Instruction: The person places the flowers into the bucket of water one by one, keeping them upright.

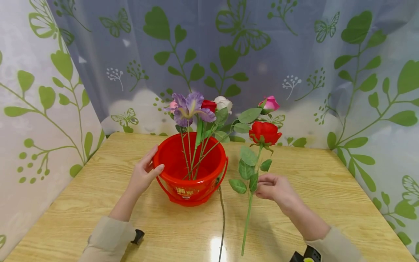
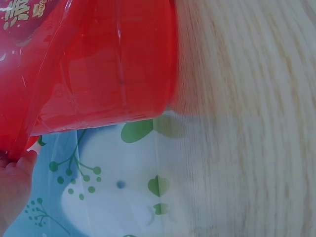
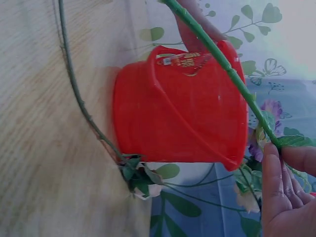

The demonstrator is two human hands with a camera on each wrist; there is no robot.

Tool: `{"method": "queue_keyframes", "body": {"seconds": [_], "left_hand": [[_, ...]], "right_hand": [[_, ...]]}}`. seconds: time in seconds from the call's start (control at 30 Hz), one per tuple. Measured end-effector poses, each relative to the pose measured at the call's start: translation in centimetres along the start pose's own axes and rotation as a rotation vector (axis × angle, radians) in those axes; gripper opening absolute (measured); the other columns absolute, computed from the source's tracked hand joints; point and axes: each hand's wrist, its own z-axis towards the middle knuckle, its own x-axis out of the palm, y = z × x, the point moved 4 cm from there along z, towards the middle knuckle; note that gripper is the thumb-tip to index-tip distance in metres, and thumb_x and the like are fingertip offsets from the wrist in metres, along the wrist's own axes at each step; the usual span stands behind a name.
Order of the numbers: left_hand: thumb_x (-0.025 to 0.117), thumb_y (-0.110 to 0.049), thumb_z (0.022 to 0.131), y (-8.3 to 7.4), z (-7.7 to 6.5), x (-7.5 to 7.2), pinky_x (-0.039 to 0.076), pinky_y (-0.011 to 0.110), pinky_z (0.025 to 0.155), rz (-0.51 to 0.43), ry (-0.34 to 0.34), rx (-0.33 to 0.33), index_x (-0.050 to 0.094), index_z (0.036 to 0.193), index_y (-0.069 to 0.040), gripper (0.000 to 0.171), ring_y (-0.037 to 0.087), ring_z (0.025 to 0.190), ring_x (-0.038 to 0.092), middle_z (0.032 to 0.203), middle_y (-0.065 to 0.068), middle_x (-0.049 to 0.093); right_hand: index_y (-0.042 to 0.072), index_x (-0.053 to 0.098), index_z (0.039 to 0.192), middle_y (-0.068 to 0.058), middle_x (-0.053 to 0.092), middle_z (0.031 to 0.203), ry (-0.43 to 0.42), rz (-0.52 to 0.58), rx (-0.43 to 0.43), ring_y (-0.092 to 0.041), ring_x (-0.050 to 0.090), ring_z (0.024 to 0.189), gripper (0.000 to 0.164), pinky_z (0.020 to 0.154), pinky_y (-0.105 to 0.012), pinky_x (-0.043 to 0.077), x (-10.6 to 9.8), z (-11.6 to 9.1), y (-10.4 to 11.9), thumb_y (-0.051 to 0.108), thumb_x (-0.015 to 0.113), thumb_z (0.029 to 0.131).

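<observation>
My left hand [image 1: 143,173] holds the rim of a red plastic bucket [image 1: 193,191], its thumb over the edge and its fingers along the outer side. In the bucket stand several artificial flowers: a purple iris [image 1: 190,108], a red rose, a white rose [image 1: 223,103] and a pink bloom. A pink rose [image 1: 270,103] leans out to the right. To the right of the bucket, my right hand [image 1: 278,189] pinches the green stem of a large red rose [image 1: 265,133], held upright. In the right wrist view thumb and fingertips meet on that stem [image 3: 232,74].
A dark flower stem [image 1: 223,218] lies on the wooden table [image 1: 180,236] between the bucket and the held rose. Its leafy, pale bloom [image 3: 143,185] rests beside the bucket. A curtain [image 1: 203,43] with leaves and butterflies hangs behind the table.
</observation>
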Motion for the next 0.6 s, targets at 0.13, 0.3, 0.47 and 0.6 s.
{"method": "queue_keyframes", "body": {"seconds": [0.13, 0.3, 0.47, 0.6], "left_hand": [[0.057, 0.003, 0.082, 0.0, 0.0, 0.0, 0.035, 0.022, 0.091, 0.000, -0.002, 0.000, 0.031, 0.133, 0.008, 0.057, 0.027, 0.127, 0.027, 0.139, 0.018, 0.029], [0.057, 0.002, 0.083, 0.0, 0.0, 0.0, 0.035, 0.021, 0.091, 0.003, -0.002, 0.004, 0.031, 0.133, 0.007, 0.057, 0.027, 0.126, 0.028, 0.139, 0.017, 0.030], [0.057, -0.001, 0.084, 0.0, 0.0, 0.0, 0.035, 0.019, 0.091, 0.009, 0.001, 0.007, 0.031, 0.133, 0.007, 0.056, 0.027, 0.126, 0.028, 0.139, 0.017, 0.030], [0.057, -0.001, 0.084, 0.1, 0.0, 0.0, 0.035, 0.019, 0.091, -0.001, 0.000, 0.008, 0.032, 0.133, 0.007, 0.056, 0.027, 0.126, 0.028, 0.138, 0.017, 0.030]], "right_hand": [[-0.017, 0.048, 0.108, -0.007, 0.061, 0.087, -0.003, -0.002, -0.027, -0.016, 0.061, 0.075, 0.031, 0.074, -0.032, 0.051, -0.2, -0.1, 1.4, 0.000, 0.050, 0.082], [-0.017, 0.050, 0.106, -0.004, 0.062, 0.085, -0.017, 0.006, -0.065, -0.014, 0.062, 0.075, 0.030, 0.075, -0.032, 0.051, -0.3, 0.0, 3.6, -0.002, 0.050, 0.081], [-0.018, 0.048, 0.111, -0.003, 0.062, 0.086, -0.030, 0.006, -0.109, -0.012, 0.061, 0.076, 0.033, 0.075, -0.030, 0.051, -0.3, 0.3, 5.9, -0.003, 0.050, 0.081], [-0.018, 0.042, 0.117, -0.002, 0.061, 0.089, -0.048, 0.018, -0.145, -0.010, 0.061, 0.075, 0.039, 0.075, -0.028, 0.051, -0.4, 0.7, 7.7, -0.004, 0.049, 0.082]]}}
